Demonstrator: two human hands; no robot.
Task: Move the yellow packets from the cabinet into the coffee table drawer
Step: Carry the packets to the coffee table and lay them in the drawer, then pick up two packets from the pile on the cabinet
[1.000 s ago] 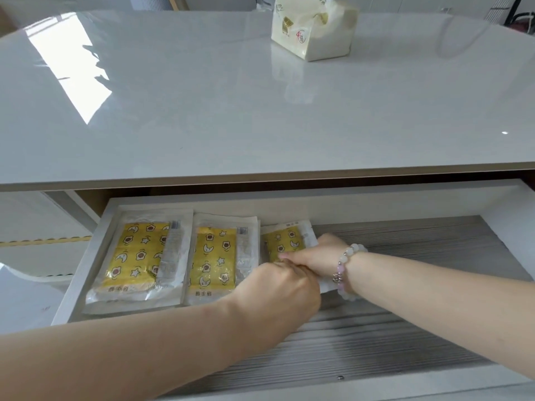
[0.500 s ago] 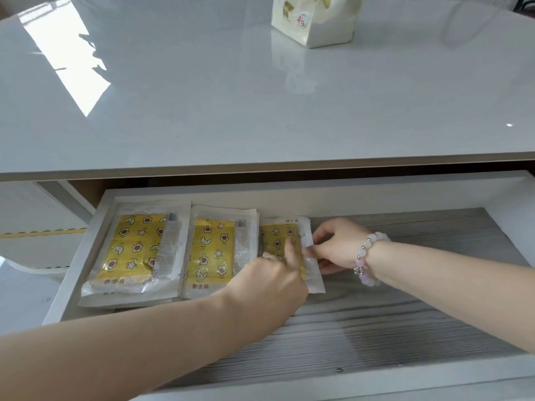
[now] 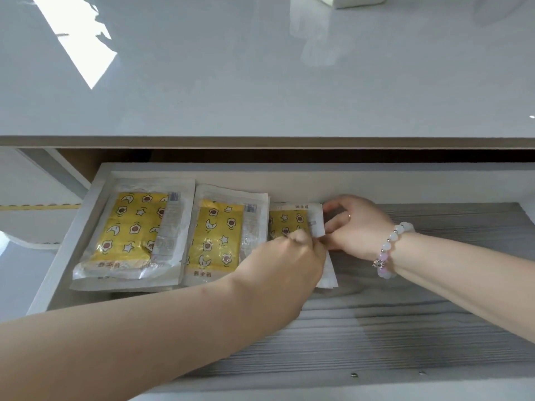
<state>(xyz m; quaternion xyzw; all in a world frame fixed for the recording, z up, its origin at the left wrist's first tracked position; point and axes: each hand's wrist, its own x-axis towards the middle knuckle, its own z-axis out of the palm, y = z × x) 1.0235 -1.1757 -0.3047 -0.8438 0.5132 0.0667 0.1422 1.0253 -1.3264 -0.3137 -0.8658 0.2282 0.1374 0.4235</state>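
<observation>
The coffee table drawer (image 3: 289, 180) stands pulled out, with a grey wood-grain floor. Three yellow packets in clear wrappers lie side by side at its left end: a left packet (image 3: 130, 230), a middle packet (image 3: 220, 233) and a right packet (image 3: 289, 221). My left hand (image 3: 289, 261) reaches in from the lower left and its curled fingers pinch the right packet's near right edge. My right hand (image 3: 356, 224), with a bead bracelet on the wrist, grips that packet's right edge from the side. The packet's lower half is hidden under my left hand.
The glossy white tabletop (image 3: 260, 82) overhangs the drawer's back. A pale bag (image 3: 356, 0) stands at its far edge, mostly cut off. The drawer's right half (image 3: 434, 285) shows bare grey floor. Two small screws (image 3: 354, 374) sit near the front wall.
The camera has tilted down and moved closer. My right hand moved from on top of the right packet to its right edge, and the packet has been pushed back toward the drawer's rear wall.
</observation>
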